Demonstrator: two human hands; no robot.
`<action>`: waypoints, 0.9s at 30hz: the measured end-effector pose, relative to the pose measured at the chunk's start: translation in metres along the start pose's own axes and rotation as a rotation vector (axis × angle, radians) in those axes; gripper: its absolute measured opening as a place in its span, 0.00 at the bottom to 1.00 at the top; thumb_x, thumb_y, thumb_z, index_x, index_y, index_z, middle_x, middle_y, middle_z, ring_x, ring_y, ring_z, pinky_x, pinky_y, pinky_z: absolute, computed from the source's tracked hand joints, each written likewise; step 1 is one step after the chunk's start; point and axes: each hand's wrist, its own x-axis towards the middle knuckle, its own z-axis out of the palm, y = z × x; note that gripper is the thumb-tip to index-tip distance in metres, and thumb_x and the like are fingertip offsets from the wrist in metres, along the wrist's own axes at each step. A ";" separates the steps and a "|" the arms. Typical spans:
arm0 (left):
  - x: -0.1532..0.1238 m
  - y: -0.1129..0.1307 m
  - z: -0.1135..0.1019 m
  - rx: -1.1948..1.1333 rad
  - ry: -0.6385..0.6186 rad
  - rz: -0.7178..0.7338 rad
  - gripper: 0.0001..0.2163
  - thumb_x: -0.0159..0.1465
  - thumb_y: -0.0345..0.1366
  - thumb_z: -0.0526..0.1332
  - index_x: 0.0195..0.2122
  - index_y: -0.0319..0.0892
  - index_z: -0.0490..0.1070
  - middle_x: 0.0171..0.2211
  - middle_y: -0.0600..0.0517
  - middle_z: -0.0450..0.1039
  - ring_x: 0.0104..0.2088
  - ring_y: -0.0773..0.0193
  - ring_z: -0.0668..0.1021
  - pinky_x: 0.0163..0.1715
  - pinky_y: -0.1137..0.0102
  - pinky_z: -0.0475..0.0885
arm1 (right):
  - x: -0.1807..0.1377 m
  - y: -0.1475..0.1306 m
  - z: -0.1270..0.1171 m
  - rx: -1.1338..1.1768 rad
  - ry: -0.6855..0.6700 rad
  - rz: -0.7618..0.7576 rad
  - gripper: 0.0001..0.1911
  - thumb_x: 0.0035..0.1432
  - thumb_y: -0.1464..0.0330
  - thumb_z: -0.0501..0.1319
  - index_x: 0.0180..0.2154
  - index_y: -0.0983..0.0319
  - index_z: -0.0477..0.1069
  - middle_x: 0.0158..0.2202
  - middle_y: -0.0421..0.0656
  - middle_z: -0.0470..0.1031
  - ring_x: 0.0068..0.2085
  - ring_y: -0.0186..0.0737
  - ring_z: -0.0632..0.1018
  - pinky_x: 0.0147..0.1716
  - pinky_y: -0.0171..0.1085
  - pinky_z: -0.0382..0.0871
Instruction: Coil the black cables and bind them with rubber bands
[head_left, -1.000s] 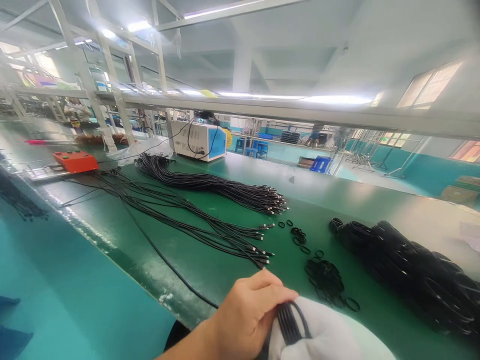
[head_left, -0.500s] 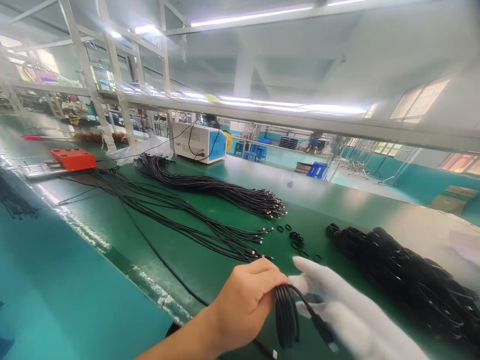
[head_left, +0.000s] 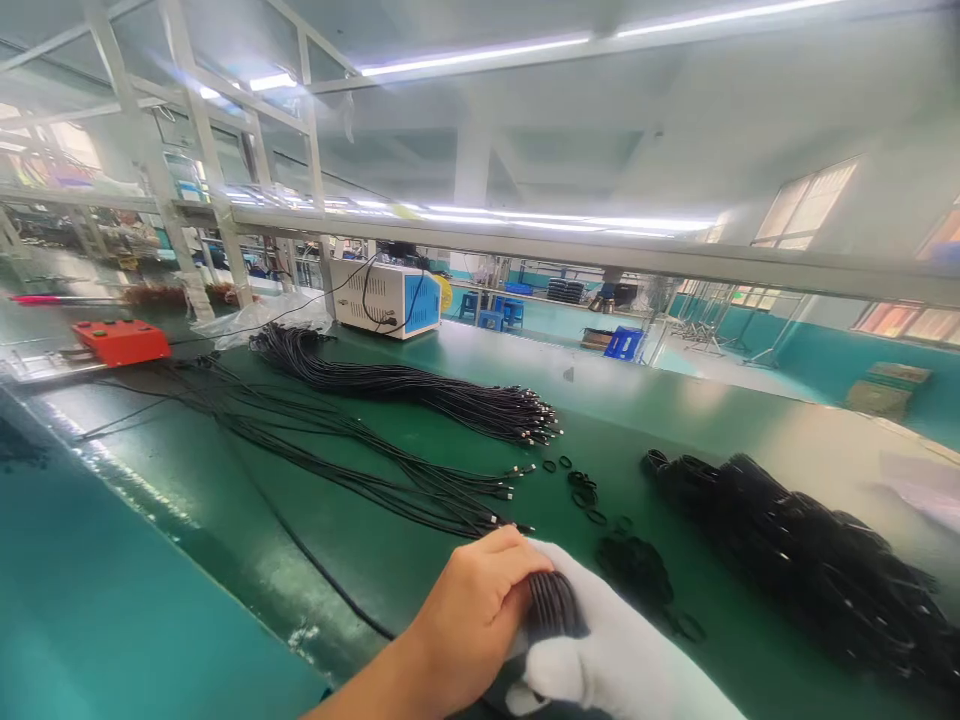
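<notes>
At lower centre, the left hand's [head_left: 472, 610] grip pinches a cable coil [head_left: 553, 605]; the gloved right hand's [head_left: 615, 645] grip curls round it. Any lettering on the red box [head_left: 127, 345], left, is unreadably small.

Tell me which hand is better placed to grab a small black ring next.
Probably the right hand: gloved, it is nearer the pile of small black rings. Both hands hold the coiled cable, but the bare left hand lies farther from the rings.
</notes>
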 end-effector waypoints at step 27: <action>0.012 -0.029 0.023 -0.023 0.154 -0.429 0.02 0.54 0.31 0.57 0.26 0.43 0.67 0.20 0.58 0.67 0.23 0.70 0.68 0.22 0.76 0.61 | 0.013 0.034 -0.004 0.311 0.001 0.171 0.18 0.41 0.65 0.67 0.33 0.68 0.67 0.26 0.44 0.71 0.23 0.37 0.74 0.22 0.35 0.70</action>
